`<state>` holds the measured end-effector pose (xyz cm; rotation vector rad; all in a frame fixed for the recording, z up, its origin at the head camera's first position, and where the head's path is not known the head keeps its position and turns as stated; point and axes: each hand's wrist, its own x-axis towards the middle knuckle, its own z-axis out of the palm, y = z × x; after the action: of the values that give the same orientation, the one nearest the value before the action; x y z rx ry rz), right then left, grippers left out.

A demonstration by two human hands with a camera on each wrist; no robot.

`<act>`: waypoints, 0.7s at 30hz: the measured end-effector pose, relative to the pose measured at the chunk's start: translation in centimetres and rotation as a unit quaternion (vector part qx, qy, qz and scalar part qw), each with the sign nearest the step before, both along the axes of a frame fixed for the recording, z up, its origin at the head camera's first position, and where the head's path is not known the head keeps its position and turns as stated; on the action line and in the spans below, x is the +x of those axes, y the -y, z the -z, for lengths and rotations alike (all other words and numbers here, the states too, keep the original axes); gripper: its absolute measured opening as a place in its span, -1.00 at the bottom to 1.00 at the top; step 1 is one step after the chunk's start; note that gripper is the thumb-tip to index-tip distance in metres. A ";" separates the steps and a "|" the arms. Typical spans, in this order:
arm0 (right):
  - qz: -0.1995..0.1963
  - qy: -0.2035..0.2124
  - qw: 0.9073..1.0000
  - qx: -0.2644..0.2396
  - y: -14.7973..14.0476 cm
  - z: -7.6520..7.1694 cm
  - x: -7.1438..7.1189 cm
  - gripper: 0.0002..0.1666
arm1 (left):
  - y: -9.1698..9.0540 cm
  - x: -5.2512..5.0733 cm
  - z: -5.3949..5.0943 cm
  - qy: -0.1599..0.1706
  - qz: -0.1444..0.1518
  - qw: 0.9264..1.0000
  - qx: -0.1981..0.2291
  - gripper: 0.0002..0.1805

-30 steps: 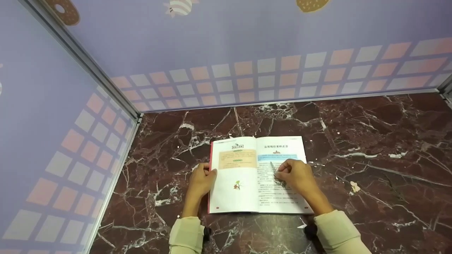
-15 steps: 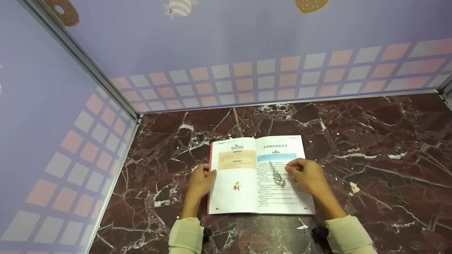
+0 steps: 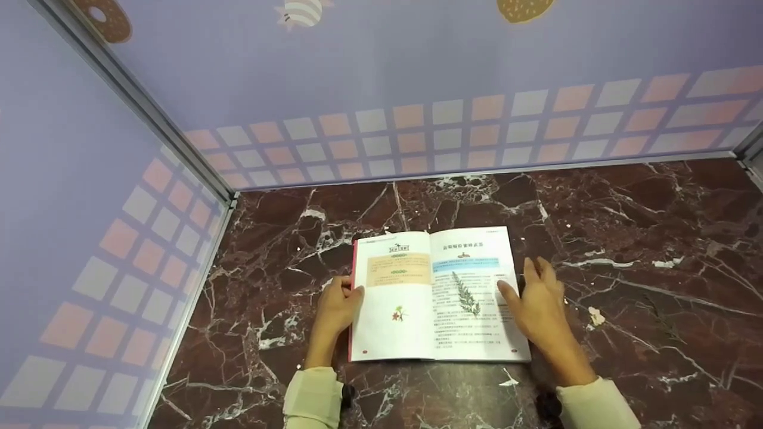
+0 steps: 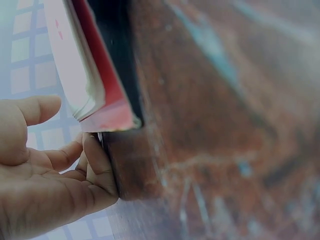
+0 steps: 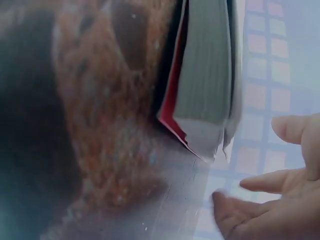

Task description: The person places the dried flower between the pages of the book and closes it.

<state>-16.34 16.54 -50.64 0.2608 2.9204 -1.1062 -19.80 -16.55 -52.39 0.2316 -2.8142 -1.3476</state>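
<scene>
Here, the book (image 3: pixel 390 342): is lying open on the tabletop between the hands; its left page is showing a tan printed block above a small red-and-green plant drawing, its right page a blue band over rows of print too small to read; a red cover edge is peeking out at the left
Sprig (image 3: pixel 466 297): is resting on the right page, near the middle; its narrow green leaves are slanting down toward the right, covering some of the printed lines
Left hand (image 3: pixel 337 307): is staying by the book's left edge, thumb along the page margin, fingers bending; whether it is pinching the book, I cannot tell
Right hand (image 3: pixel 541 307): is spreading its fingers beside the right edge, gripping nothing; its thumb is reaching over the margin and hiding a bit of the page
Marble tabletop (image 3: pixel 238 333): is running dark red with white veins all around; a beige scrap (image 3: pixel 596 317) is lying to the right, with a thin dark twig (image 3: pixel 661 316) beyond it
Purple wall (image 3: pixel 417 53): is standing behind, with pink and pale squares along its lower part
Right page, against the earlier views: the sprig is now lying free, while a second ago the right hand was touching it; that hand is now sitting farther right with fingers parted; the left hand is keeping its place
</scene>
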 end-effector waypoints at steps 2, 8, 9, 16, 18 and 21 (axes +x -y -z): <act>-0.009 0.032 0.999 0.011 0.2 0.1 0.1 -0.04 | 0.0 0.0 0.0 0.000 -0.002 1.000 -0.001 -0.65; -0.037 0.082 0.996 0.014 0.6 0.5 0.2 0.03 | 0.0 0.0 -0.2 -0.001 -0.002 1.000 -0.002 -0.65; -0.041 0.083 0.996 0.013 0.6 0.6 0.3 0.03 | 0.0 0.0 -0.2 0.001 -0.002 1.000 -0.002 -0.65; -0.052 0.097 0.994 0.012 0.7 0.6 0.2 0.04 | 0.0 0.0 -0.1 0.009 -0.004 1.000 -0.004 -0.64; -0.054 0.100 0.993 0.013 0.8 0.6 0.2 0.04 | 0.0 0.0 -0.1 0.009 -0.003 1.000 -0.005 -0.64; -0.058 0.100 0.993 0.011 0.8 0.5 0.3 0.05 | 0.1 0.1 -0.2 0.007 -0.003 1.000 -0.003 -0.65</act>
<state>-16.04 15.73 -51.18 0.1858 2.7347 -0.9708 -19.73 -16.63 -52.24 0.2487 -2.8255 -1.3429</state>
